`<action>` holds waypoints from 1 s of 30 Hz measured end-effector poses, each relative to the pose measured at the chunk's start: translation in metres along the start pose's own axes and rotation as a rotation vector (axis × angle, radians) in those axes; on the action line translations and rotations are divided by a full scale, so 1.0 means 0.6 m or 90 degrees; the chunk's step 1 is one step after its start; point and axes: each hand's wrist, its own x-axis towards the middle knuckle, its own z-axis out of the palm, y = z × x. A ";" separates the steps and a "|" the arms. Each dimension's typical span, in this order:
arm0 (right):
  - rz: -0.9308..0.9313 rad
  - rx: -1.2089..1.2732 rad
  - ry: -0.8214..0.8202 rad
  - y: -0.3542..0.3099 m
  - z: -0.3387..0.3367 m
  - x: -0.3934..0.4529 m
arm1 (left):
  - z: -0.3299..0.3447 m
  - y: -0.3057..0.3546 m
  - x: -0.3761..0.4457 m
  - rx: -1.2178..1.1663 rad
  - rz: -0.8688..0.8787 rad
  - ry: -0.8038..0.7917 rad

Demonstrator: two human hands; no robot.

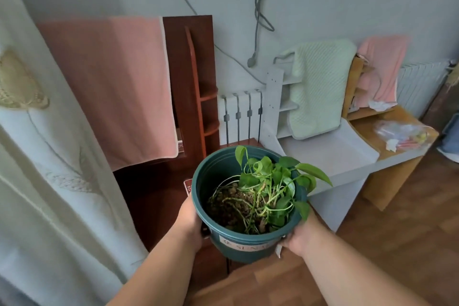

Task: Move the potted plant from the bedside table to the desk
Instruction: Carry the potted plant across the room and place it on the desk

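Note:
A dark green plastic pot (218, 176) with soil and a small leafy green plant (270, 181) is held up in the air in front of me. My left hand (190, 221) grips its left side and my right hand (301, 233) grips its right side near the rim. A white label runs across the pot's front. Beneath and behind the pot stands a dark red-brown table (154, 196). To the right is a grey-white desk (347, 154) with a bare top.
A pink towel (111, 87) hangs over the red-brown shelf unit. A pale green towel (318, 87) drapes the grey shelf on the desk. A wooden table (387, 124) with a plastic bag (402, 134) stands further right. A curtain (49, 156) hangs at left. Radiator and cables line the wall.

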 end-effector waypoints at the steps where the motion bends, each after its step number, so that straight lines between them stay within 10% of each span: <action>1: -0.001 0.001 0.004 -0.019 0.004 0.024 | 0.016 0.007 0.023 0.006 0.005 0.006; 30: 0.070 0.026 0.175 -0.200 0.172 0.525 | 0.186 0.071 0.655 0.042 -0.229 0.024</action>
